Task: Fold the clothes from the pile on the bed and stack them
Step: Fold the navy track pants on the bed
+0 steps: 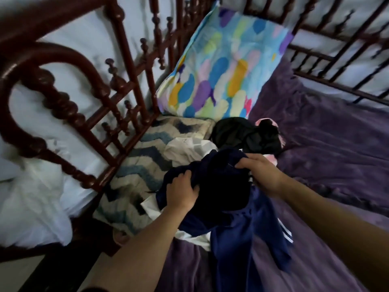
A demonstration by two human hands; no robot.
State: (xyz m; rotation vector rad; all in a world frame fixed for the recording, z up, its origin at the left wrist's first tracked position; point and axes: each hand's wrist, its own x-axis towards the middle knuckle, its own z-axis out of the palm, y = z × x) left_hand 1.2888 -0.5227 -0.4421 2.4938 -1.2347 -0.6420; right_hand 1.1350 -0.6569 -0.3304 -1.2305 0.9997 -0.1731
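A navy blue garment [233,220] with white side stripes hangs bunched over the purple bedspread [328,148]. My left hand [182,191] grips its left part, fingers curled into the cloth. My right hand [260,171] grips its upper edge on the right. Behind them lies the pile: a black garment [244,133], a white and grey piece [187,148] and a bit of pink cloth [271,159] under the black one.
A colourful pillow [223,66] leans against the dark red wooden headboard [117,81]. A chevron-patterned cushion [145,165] lies at the bed's left edge beside the rail. White fabric [31,199] bunches outside the rail at left. A wooden railing [336,60] runs along the far side.
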